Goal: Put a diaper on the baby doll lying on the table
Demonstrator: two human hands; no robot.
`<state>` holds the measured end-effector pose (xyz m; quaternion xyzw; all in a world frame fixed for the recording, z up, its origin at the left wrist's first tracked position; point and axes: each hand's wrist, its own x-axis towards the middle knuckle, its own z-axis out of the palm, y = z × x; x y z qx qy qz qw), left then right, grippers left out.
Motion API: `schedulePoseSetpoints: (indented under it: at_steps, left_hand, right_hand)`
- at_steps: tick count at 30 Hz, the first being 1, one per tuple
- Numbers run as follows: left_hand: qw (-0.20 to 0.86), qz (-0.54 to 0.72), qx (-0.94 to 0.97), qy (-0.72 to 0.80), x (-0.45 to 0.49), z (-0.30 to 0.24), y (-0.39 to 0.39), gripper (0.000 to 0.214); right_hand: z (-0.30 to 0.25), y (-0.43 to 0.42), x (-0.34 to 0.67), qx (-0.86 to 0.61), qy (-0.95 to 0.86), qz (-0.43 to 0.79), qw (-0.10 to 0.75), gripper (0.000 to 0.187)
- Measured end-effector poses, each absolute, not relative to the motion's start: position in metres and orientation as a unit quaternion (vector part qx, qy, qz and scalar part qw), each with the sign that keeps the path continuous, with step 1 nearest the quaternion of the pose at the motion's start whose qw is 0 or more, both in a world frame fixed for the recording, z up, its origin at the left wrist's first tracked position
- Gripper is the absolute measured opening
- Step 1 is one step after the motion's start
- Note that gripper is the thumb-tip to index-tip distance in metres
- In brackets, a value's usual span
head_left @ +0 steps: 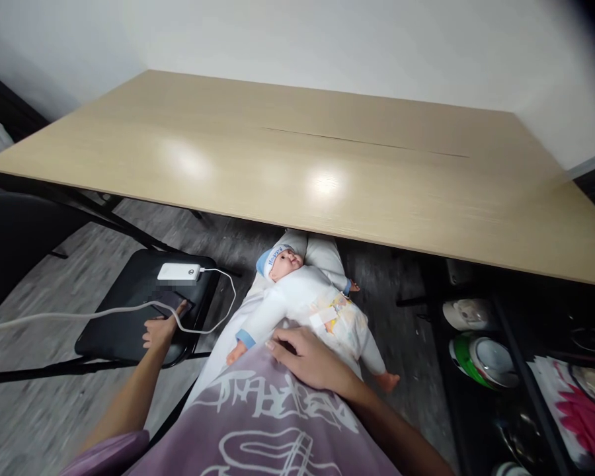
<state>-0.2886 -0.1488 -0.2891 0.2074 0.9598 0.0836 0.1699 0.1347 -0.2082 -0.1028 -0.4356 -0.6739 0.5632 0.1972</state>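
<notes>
My left hand [161,328] is low over a black chair seat, fingers bent and apart, its thumb at the edge of a dark flat object [181,299], perhaps a phone, partly blurred out. Just behind lies a white power bank [178,272] with a white cable [233,281] plugged in. A baby doll [307,297], in a white outfit and a blue-and-white cap [272,259], lies face up across my lap. My right hand [310,357] rests loosely by the doll's side, against my purple shirt, thumb and fingers apart.
A light wooden table [297,172] spans the view ahead, its front edge above my knees. The black folding chair [123,311] stands at my left. To the right, a dark shelf [506,337] holds bowls or tins, a green-rimmed container [480,357] and a pink item [588,416].
</notes>
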Motion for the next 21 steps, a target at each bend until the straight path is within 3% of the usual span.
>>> schedulePoseSetpoints:
  at_steps: [8,15,21]
  left_hand:
    - [0.221,0.075,0.135,0.963,-0.289,-0.287,-0.149,0.103]
    - [0.209,0.155,0.109,0.959,-0.299,-0.303,-0.149,0.103]
    - [0.192,0.105,0.149,0.964,-0.296,-0.303,-0.146,0.108]
  right_hand:
    - [-0.102,-0.208,0.134,-0.439,-0.673,0.562,0.196,0.036]
    - [-0.101,-0.208,0.133,-0.438,-0.676,0.561,0.191,0.035]
    - [-0.101,-0.208,0.134,-0.437,-0.675,0.563,0.193,0.035]
